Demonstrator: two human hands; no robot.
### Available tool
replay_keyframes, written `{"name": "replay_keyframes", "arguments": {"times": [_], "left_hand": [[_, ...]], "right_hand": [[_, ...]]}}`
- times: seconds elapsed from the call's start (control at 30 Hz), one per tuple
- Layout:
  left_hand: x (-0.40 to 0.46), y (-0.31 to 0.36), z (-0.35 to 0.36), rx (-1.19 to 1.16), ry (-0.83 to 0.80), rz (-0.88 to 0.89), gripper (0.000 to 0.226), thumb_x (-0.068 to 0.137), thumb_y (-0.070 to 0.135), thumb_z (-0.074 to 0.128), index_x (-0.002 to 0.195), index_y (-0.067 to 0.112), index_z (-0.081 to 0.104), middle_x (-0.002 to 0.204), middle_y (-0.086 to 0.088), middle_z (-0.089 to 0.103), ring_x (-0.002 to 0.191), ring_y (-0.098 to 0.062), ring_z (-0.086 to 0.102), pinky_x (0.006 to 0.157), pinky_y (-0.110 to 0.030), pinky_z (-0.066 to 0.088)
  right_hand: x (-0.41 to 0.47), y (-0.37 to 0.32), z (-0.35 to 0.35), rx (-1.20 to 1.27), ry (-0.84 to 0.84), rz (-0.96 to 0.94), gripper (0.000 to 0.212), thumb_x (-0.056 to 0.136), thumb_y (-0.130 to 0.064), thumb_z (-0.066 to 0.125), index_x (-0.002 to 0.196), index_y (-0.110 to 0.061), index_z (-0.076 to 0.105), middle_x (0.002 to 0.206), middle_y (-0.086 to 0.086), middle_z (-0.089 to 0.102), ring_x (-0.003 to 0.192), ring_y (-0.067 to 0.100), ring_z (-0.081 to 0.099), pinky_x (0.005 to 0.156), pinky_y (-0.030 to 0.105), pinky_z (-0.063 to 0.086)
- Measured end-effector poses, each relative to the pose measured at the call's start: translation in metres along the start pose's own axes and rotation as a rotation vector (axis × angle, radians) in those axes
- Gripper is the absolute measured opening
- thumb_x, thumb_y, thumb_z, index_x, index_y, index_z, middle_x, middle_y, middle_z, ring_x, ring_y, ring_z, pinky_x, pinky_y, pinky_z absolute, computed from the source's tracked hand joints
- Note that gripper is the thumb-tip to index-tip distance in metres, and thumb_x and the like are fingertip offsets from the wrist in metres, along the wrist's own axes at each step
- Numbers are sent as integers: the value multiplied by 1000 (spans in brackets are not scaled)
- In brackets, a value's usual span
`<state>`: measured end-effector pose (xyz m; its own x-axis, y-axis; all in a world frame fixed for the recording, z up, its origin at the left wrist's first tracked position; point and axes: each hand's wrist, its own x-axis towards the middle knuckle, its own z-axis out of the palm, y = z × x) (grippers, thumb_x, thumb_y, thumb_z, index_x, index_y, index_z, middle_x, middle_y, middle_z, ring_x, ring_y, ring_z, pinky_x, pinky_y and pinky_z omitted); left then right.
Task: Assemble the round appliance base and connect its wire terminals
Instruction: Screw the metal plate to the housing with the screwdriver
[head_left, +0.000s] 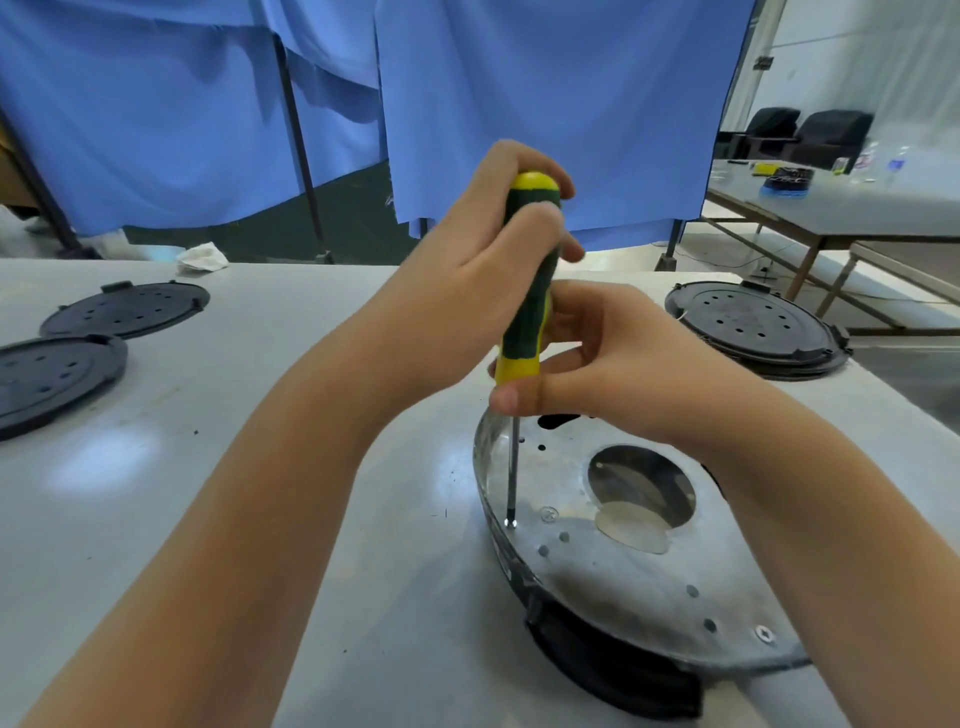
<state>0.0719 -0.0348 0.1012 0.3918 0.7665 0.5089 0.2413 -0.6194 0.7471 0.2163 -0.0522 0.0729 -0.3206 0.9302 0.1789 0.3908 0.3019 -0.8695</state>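
The left hand (483, 270) grips the upright screwdriver (524, 291); the right hand (597, 364) pinches its lower handle, tip apparently on a screw (511, 523) in the round base (623, 571).

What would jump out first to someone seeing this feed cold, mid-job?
Dead centre, the yellow-and-green screwdriver stands upright, its tip on a screw at the near-left rim of the round metal base. The left hand grips the handle top while the right hand pinches its lower end. Black perforated discs lie around: two at far left, one at far right.
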Motion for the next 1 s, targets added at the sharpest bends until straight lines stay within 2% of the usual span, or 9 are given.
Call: {"name": "replay_keyframes", "arguments": {"times": [0.1,0.17,0.23,0.3,0.4,0.57,0.67,0.83,1.0], "left_hand": [[0,3,6,17,7,-75,38,84,31,33,109,10,52,99,-21,60,90,-29,60,83,-44,52],[0,7,4,52,68,-40,35,84,33,39,107,13,57,87,-10,61,80,-21,59,72,-32,53],[-3,12,2,65,142,21,24,86,34,49,105,22,59,78,3,59,74,-8,60,68,-23,53],[-5,17,5,34,184,50,17,88,21,54,102,23,62,81,-1,61,77,-15,63,75,-33,57],[-7,24,12,-36,200,39,19,88,6,51,89,18,65,72,-9,56,69,-27,58,70,-41,58],[-4,23,14,-242,227,25,32,90,30,65,67,13,50,59,-17,48,50,-16,47,49,-27,46],[0,21,11,-474,137,2,45,94,33,57,55,17,43,48,2,44,42,-14,40,43,-22,38],[2,15,1,-690,-138,-8,55,98,41,38,48,20,40,44,6,39,38,-13,37,41,-21,34],[5,7,-6,-743,-142,-34,54,98,42,39,48,21,41,45,6,40,39,-12,38,42,-20,36]], "right_hand": [[1,-1,6,-53,110,-71,45,59,-27,87,98,-22,63,97,10,67,75,20,69,65,27,59],[0,-2,7,-68,111,-96,47,59,-30,87,98,-17,63,95,10,66,72,20,68,60,22,57],[0,-2,9,-92,100,-102,56,57,-34,87,98,-8,61,93,11,66,67,21,68,60,30,58],[1,-2,11,-116,84,-70,63,53,-40,86,99,-6,60,92,5,68,67,18,70,64,43,60],[0,1,5,-61,-105,21,55,62,-39,85,102,-7,64,95,2,71,81,18,72,77,41,59],[-3,6,-8,138,-388,66,25,85,-17,67,109,-14,66,109,1,72,101,17,68,85,24,54],[-3,6,-10,246,-468,62,31,88,-16,60,119,-12,61,115,5,69,109,21,65,97,33,49],[-3,8,-8,269,-519,41,34,90,-15,57,124,-12,56,119,7,68,114,22,62,102,37,46],[-4,7,-7,316,-492,40,34,92,-16,53,126,-14,56,120,7,67,114,23,62,100,37,47]]}}
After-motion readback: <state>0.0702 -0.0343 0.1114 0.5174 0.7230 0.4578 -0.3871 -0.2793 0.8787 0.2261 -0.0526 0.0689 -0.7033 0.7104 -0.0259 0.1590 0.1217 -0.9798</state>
